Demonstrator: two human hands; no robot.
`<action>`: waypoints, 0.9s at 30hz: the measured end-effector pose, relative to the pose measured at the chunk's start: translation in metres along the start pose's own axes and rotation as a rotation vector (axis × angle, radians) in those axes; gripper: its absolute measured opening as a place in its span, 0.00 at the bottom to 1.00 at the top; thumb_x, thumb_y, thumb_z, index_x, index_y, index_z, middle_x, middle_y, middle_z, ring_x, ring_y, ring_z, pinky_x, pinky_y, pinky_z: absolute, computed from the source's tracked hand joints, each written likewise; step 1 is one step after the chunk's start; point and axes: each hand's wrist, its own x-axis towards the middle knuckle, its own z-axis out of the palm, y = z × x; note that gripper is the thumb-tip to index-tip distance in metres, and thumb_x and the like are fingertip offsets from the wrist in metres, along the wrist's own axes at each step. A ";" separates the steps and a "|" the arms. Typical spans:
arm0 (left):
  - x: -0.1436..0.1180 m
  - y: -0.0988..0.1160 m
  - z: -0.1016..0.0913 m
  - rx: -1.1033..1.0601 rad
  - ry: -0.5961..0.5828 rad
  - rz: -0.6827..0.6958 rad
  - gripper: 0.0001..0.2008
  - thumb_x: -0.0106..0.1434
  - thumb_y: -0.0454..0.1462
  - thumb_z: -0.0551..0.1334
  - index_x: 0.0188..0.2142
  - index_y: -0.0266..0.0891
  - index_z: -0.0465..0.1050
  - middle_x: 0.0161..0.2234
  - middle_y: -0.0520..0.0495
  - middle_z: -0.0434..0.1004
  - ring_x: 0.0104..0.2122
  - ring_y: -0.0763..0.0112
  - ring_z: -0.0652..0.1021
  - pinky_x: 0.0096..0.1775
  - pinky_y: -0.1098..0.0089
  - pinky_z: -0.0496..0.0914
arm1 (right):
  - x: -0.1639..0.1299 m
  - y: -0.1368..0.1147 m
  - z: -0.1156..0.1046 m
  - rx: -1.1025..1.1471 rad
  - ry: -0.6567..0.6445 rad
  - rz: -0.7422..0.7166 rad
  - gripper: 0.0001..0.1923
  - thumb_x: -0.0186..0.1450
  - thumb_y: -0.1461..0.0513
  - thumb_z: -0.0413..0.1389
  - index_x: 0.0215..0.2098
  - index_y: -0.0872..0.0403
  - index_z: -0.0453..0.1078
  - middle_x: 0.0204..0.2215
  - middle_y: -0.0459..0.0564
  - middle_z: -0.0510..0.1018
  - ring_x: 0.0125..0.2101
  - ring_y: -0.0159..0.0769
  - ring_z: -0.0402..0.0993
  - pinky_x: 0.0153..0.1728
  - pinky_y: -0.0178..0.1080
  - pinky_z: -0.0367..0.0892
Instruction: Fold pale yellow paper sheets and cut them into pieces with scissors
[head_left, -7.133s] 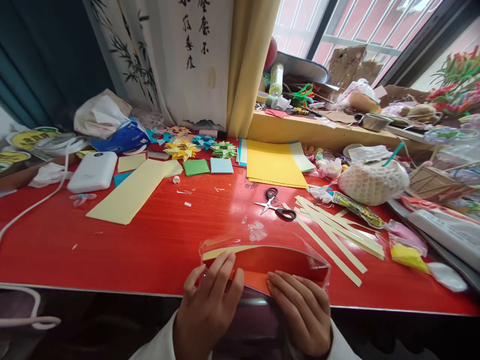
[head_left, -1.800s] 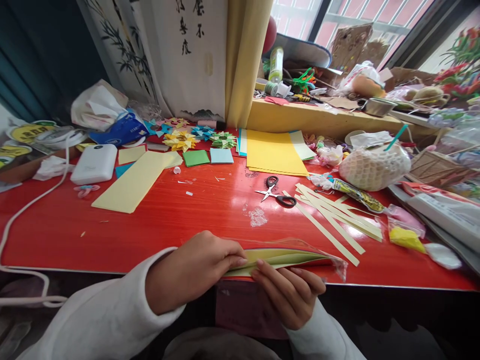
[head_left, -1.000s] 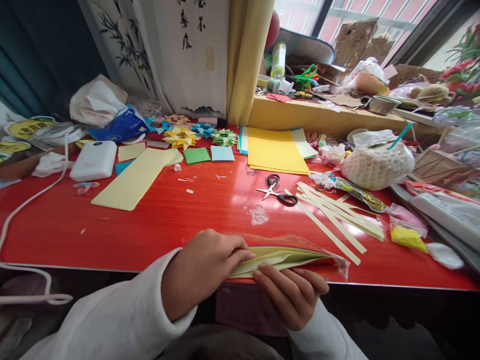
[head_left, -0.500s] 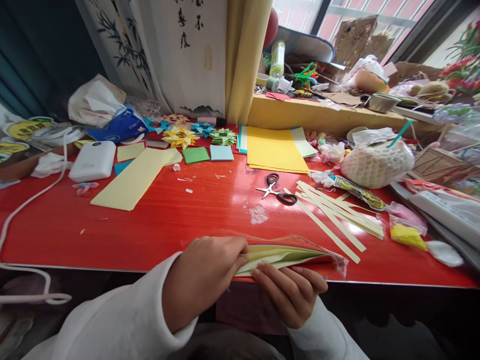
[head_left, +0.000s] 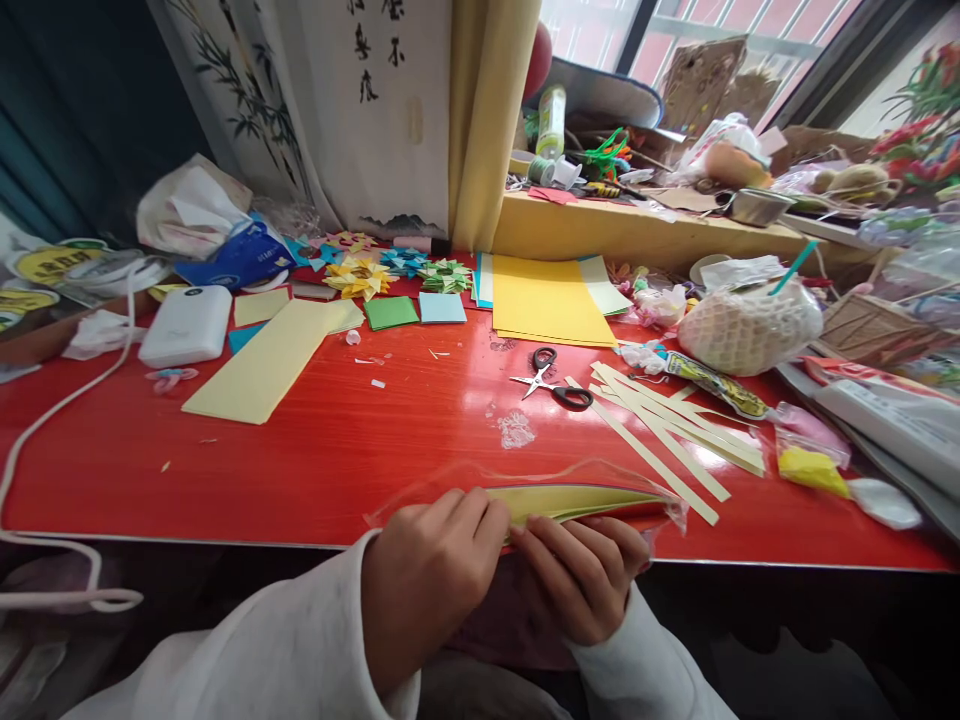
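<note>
At the table's (head_left: pixel 225 480) near edge, the left hand (head_left: pixel 431 575) and right hand (head_left: pixel 581 570) meet on a clear sleeve (head_left: pixel 525 490) of coloured paper (head_left: pixel 585 497). The left fingers pinch the sheets at the sleeve's mouth, while the right hand pinches the sleeve just beside them from below. The pack hangs half over the edge, so a loose pinch could let it slide into the lap, and a hard tug could crease the sheets or tear the thin plastic. Just beyond the grip lie cut strips (head_left: pixel 660 430), then scissors (head_left: pixel 551 385); farther off a yellow sheet (head_left: pixel 547 310) and folded paper flowers (head_left: pixel 364 277).
</note>
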 end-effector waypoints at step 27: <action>0.054 -0.120 -0.087 0.233 0.749 -0.516 0.15 0.61 0.43 0.49 0.37 0.38 0.69 0.31 0.54 0.72 0.33 0.71 0.73 0.33 0.70 0.67 | 0.041 0.018 0.000 0.142 -0.394 0.136 0.14 0.58 0.64 0.51 0.42 0.58 0.64 0.35 0.54 0.71 0.34 0.38 0.65 0.34 0.42 0.61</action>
